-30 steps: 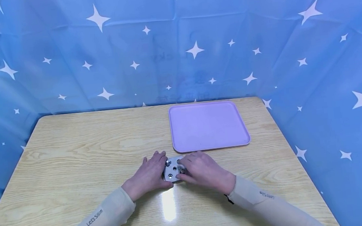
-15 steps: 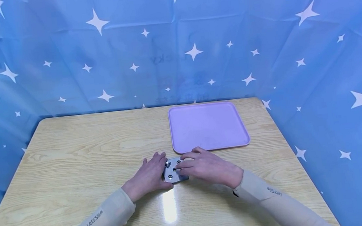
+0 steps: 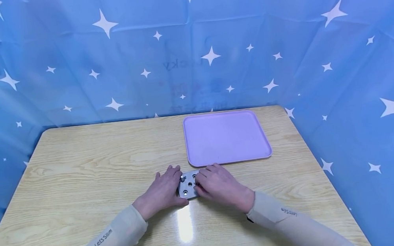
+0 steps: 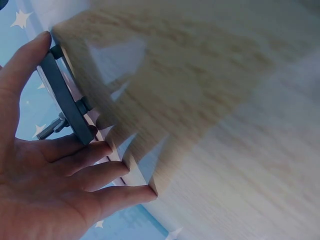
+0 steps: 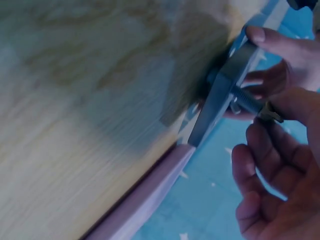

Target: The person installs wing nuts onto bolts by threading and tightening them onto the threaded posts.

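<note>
A grey metal plate (image 3: 192, 190) with several holes lies between my hands, raised slightly off the table on bolt heads. My left hand (image 3: 162, 191) grips it by its edges, thumb on the near side and fingers on the far side. Beside those fingers a threaded bolt (image 4: 48, 130) with a nut low on it sticks up from the plate. My right hand (image 3: 220, 184) is at the plate's right side. In the right wrist view, its thumb and index finger pinch a wing nut (image 5: 270, 113) at the end of another upright bolt (image 5: 247, 100).
A purple tray (image 3: 225, 138) lies just beyond the plate, toward the back right of the wooden table (image 3: 97, 160). A blue curtain (image 3: 161, 51) with white stars hangs behind the table and along its sides.
My right hand's fingers spread and drew back from the bolt half a second ago, then came together again on the wing nut. The left hand and the plate have kept their place.
</note>
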A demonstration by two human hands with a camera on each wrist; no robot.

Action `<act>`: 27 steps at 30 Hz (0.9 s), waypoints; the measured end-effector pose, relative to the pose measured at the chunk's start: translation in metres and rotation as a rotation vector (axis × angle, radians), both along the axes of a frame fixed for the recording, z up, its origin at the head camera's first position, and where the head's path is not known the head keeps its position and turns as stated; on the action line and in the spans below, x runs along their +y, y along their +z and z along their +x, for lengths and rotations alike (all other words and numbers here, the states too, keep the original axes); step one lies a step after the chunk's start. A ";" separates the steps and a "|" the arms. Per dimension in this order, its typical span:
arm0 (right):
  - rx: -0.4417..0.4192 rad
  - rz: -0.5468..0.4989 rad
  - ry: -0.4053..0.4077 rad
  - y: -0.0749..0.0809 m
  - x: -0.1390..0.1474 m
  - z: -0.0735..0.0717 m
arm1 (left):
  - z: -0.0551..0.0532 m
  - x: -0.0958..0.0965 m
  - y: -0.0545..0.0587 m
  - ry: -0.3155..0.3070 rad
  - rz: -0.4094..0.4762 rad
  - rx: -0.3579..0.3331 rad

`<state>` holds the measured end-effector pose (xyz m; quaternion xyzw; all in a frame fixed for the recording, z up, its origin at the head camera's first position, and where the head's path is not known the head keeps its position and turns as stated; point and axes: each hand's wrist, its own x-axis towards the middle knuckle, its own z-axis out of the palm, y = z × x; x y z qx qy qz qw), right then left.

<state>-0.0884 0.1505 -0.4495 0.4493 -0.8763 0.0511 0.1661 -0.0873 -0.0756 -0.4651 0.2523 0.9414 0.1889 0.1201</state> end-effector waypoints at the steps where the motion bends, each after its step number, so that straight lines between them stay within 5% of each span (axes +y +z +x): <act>1: 0.003 0.000 -0.014 0.000 -0.001 0.001 | 0.000 0.000 0.000 0.000 0.000 0.003; 6: -0.084 0.069 -0.042 0.007 0.003 0.001 | -0.001 0.000 -0.001 -0.005 -0.006 0.010; 11: -0.207 0.158 0.107 0.027 0.018 -0.004 | -0.001 0.000 0.000 -0.014 -0.013 0.003; 16: -0.153 0.248 0.250 0.032 0.024 -0.008 | -0.001 -0.001 0.001 -0.012 -0.026 -0.002; 27: -0.025 0.267 0.257 0.027 0.021 -0.009 | -0.001 0.000 0.001 -0.001 -0.017 -0.013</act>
